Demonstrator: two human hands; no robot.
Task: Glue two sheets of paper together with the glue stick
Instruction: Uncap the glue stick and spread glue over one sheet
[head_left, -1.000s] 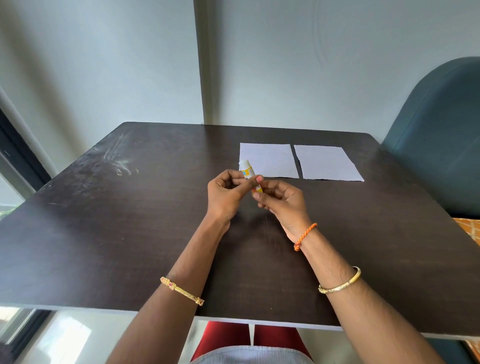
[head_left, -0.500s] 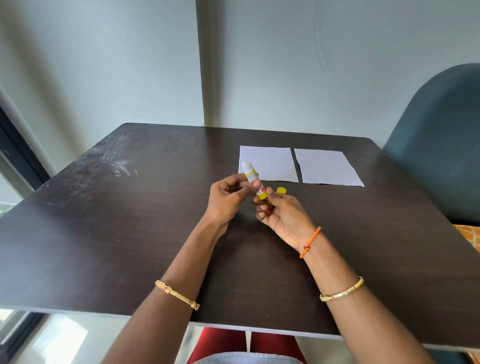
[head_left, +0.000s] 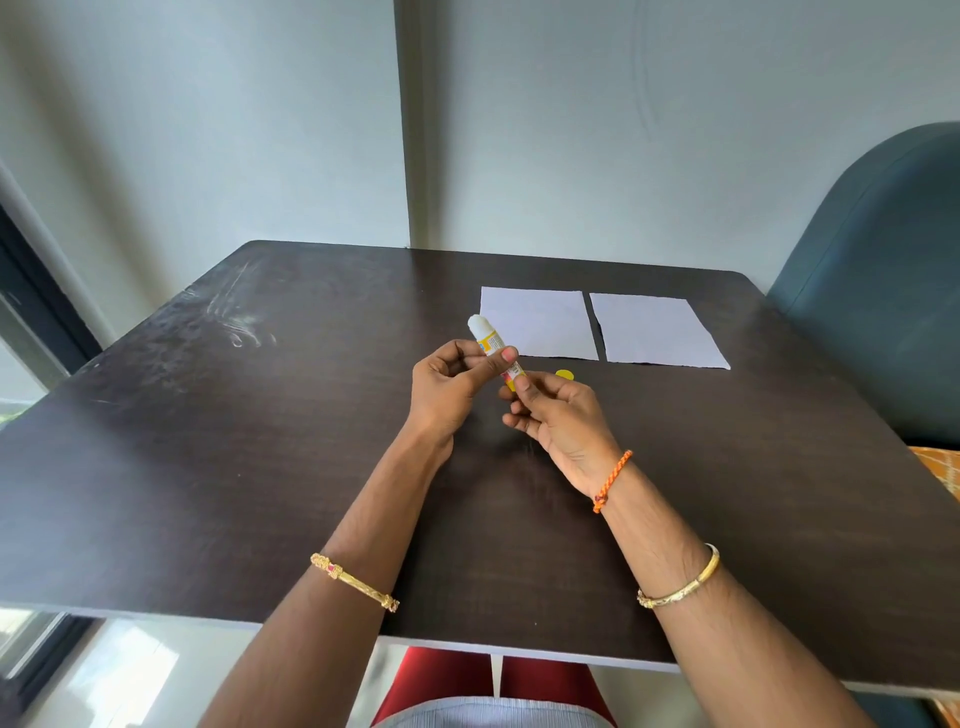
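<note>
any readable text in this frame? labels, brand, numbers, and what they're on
Nothing legible.
Glue stick, held in the left hand and the right hand: yellow, blue and red label with print, too small and blurred to read.
Yellow cap on the table: no marking visible.
Left sheet and right sheet: blank.

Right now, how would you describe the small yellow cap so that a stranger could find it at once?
Start at the dark table and go to the two white paper sheets near its far edge. Just in front of their near edges, beyond the right hand, lies the yellow cap. It is the only small round yellow thing lying loose on the table; the glue stick is held in the hands.
</note>
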